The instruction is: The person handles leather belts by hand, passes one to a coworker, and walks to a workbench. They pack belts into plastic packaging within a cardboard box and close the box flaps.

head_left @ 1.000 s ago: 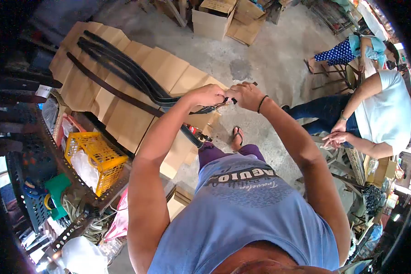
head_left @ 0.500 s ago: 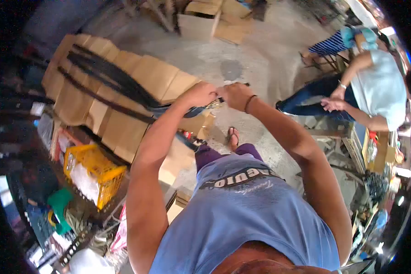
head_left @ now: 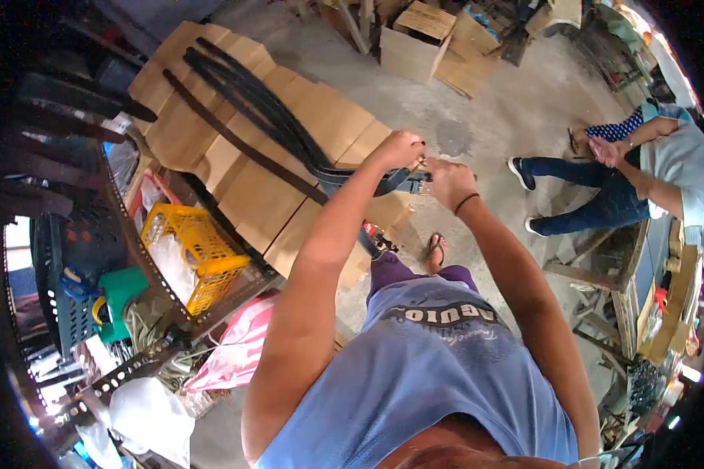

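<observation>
Several black belts (head_left: 270, 117) lie lengthwise on the cardboard, their near ends lifted and bunched at my hands. My left hand (head_left: 401, 150) is closed around this bunch, and metal buckles (head_left: 421, 181) hang just below it. Against the buckle ends, my right hand (head_left: 452, 184) has its fingers curled in; the exact part it grips is hidden. A dark brown belt (head_left: 238, 147) runs beside the black ones, nearer to my body, and its near end passes behind my left forearm.
Flattened cardboard (head_left: 289, 227) covers the work surface. A yellow crate (head_left: 211, 285) with white plastic sits to the left. Cardboard boxes (head_left: 414, 51) stand on the floor ahead. A person in jeans (head_left: 602, 187) is at the right, near a wooden frame (head_left: 602, 270).
My view has swung, so the bench and belts appear farther right. My hands remain together at the buckle ends. The person at right has moved their hands and legs.
</observation>
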{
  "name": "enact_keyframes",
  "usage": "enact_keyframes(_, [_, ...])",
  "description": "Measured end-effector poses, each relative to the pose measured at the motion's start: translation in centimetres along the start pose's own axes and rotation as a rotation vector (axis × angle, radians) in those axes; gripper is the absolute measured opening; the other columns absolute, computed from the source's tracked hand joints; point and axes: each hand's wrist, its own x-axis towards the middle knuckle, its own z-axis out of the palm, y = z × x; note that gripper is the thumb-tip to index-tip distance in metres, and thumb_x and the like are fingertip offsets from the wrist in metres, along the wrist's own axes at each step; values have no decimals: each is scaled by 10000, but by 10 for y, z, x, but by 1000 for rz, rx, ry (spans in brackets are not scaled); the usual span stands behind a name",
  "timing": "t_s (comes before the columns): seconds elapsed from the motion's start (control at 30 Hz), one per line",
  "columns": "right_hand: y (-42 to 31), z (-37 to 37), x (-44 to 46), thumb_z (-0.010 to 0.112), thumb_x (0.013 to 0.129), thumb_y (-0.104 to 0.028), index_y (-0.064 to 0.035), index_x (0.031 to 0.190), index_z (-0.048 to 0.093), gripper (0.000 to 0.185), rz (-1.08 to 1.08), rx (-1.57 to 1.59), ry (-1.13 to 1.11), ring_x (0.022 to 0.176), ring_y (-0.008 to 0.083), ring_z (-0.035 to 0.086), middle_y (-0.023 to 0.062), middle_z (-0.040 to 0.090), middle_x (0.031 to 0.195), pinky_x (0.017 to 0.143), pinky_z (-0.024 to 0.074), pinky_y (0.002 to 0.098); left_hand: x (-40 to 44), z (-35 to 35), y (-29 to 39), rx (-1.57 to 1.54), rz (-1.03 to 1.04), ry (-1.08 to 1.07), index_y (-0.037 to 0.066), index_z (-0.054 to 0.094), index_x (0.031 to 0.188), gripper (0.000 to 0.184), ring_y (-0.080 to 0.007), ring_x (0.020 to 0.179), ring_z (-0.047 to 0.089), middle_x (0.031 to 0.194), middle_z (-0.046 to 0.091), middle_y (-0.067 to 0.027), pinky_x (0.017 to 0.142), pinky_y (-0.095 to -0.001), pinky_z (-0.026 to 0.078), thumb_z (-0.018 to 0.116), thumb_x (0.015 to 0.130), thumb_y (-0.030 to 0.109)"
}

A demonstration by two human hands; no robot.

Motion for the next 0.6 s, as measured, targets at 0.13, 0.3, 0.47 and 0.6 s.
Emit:
enact_keyframes(0.13, [10,-1,-19,477,785,-136,-128,940,556,174,125,113,1,744,322,648,135,655,863,663,513,435,-34,16,1,-115,77,0,11,613,909,281,-176,700,567,785,620,-134,670,-319,455,557,867,283])
enact_keyframes(0.3, [5,11,-31,470,785,-127,-109,917,538,150,181,174,115,711,353,636,143,648,808,636,501,452,-55,34,-32,-300,-8,-5,17,547,1004,311,-180,735,550,850,593,-113,671,-323,439,602,825,264])
enact_keyframes(0.47, [-5,16,-35,479,773,-123,-119,917,535,155,198,185,153,727,337,638,139,646,795,634,499,446,-61,28,-4,-116,-22,24,41,534,1116,338,-176,792,557,878,591,-96,709,-323,437,561,857,256])
enact_keyframes(0.6, [-7,14,-38,494,756,-94,-137,940,540,195,234,224,214,736,330,636,143,643,804,640,498,446,-54,40,-14,-409,115,178,19,528,1121,300,-101,863,520,932,586,-35,790,-262,428,496,925,244])
